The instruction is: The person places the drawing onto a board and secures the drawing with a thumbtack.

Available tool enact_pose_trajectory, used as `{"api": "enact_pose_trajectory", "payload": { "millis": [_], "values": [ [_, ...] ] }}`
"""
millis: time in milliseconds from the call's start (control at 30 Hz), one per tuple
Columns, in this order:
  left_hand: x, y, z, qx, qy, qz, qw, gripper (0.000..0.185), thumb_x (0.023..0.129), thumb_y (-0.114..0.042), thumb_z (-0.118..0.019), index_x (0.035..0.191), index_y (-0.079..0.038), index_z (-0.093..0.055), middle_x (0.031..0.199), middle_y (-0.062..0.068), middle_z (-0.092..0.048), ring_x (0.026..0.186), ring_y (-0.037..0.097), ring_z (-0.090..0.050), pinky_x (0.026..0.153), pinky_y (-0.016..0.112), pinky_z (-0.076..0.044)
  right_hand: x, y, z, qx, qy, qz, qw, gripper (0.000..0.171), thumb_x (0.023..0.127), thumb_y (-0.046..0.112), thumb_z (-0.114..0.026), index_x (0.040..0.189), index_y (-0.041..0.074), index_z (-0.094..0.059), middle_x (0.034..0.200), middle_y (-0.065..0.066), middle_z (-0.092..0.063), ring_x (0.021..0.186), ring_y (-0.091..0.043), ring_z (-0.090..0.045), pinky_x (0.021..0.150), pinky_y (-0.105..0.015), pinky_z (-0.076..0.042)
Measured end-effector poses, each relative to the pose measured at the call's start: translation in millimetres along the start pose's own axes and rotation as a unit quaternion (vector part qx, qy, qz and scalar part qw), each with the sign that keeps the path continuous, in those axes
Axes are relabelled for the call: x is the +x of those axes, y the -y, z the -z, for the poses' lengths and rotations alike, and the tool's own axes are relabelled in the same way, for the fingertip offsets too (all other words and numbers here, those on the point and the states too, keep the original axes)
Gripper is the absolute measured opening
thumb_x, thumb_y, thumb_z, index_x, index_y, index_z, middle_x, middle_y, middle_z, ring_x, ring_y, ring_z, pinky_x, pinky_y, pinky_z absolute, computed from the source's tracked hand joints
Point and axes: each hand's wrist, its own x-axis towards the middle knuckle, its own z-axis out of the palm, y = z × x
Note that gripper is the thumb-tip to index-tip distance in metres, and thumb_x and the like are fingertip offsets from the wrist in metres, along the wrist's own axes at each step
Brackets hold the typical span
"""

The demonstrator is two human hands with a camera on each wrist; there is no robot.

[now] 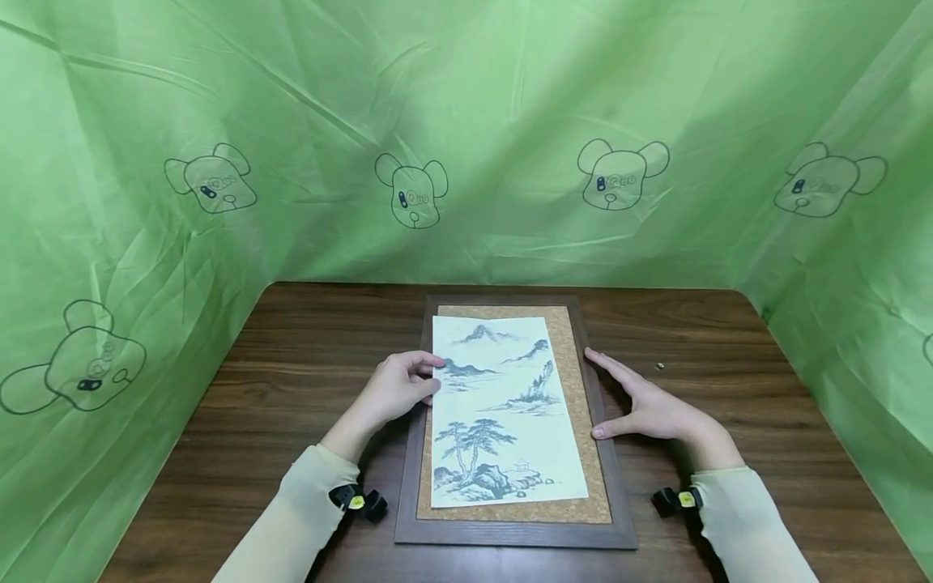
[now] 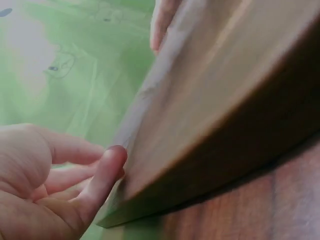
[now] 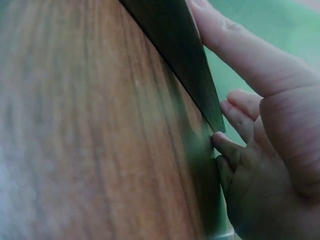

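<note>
A white sheet of paper [image 1: 503, 413] printed with blue-grey mountains, rocks and pine trees lies over a cork board [image 1: 594, 478] in a dark wooden frame. Its top left part overlaps the frame's left side. My left hand [image 1: 394, 387] pinches the paper's left edge between thumb and fingers, beside the frame. In the left wrist view, the left thumb [image 2: 107, 172] stands near the frame's corner. Along the frame's right side, my right hand [image 1: 649, 405] has its fingers spread, thumb and fingertips touching the outer edge. The right wrist view shows those fingers [image 3: 240, 50] against the dark frame side [image 3: 175, 45].
The board lies on a dark wood-grain table [image 1: 306, 340]. A small shiny piece [image 1: 659, 366] sits on the tabletop beyond my right hand. Green cloth [image 1: 510, 235] with printed bear heads stands around the back and sides.
</note>
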Motion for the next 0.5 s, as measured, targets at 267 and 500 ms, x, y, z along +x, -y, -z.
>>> {"api": "enact_pose_trajectory", "payload": {
  "millis": [267, 500],
  "values": [
    [1.9, 3.1, 0.1, 0.043, -0.015, -0.015, 0.9988, 0.042, 0.099, -0.010, -0.081, 0.140, -0.011, -0.073, 0.131, 0.012, -0.076, 0.089, 0.015, -0.076, 0.077, 0.035, -0.060, -0.1, 1.4, -1.1, -0.007, -0.005, -0.001, 1.000, 0.130, 0.079, 0.047, -0.099, 0.177, 0.021, -0.018, 0.181, -0.019, -0.014, 0.164, -0.049, -0.012, 0.123, -0.075, -0.019],
    [4.3, 7.5, -0.6, 0.047, -0.033, -0.039, 0.9976, 0.046, 0.098, -0.010, -0.082, 0.143, -0.011, -0.071, 0.135, 0.013, -0.075, 0.098, 0.020, -0.078, 0.085, 0.041, -0.063, 1.8, 2.5, -4.3, -0.022, -0.007, 0.006, 1.000, 0.127, 0.081, 0.047, -0.098, 0.177, 0.020, -0.019, 0.181, -0.023, -0.013, 0.164, -0.054, -0.009, 0.121, -0.080, -0.017]
  ]
}}
